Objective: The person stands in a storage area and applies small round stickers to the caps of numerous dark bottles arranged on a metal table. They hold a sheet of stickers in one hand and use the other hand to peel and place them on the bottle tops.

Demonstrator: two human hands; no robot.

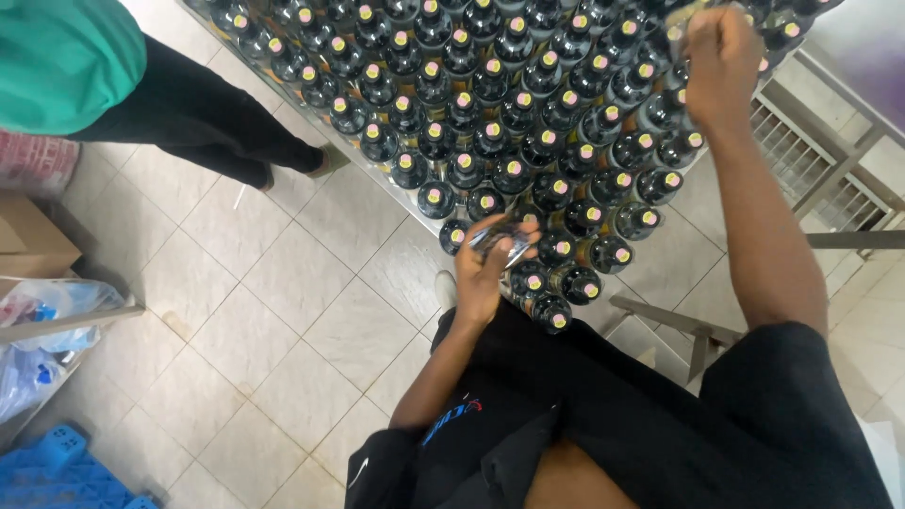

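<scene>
Bottles [490, 132], dark with yellow-pink caps, packed tight; left hand [485, 269] clutches shiny labels [498, 241], right hand [721, 61] fisted over one

A person in a green top [66, 52] stands on the tiled floor [283, 330]; a cardboard box [28, 240], plastic bags [47, 311] and a blue crate [57, 476] sit left.
</scene>
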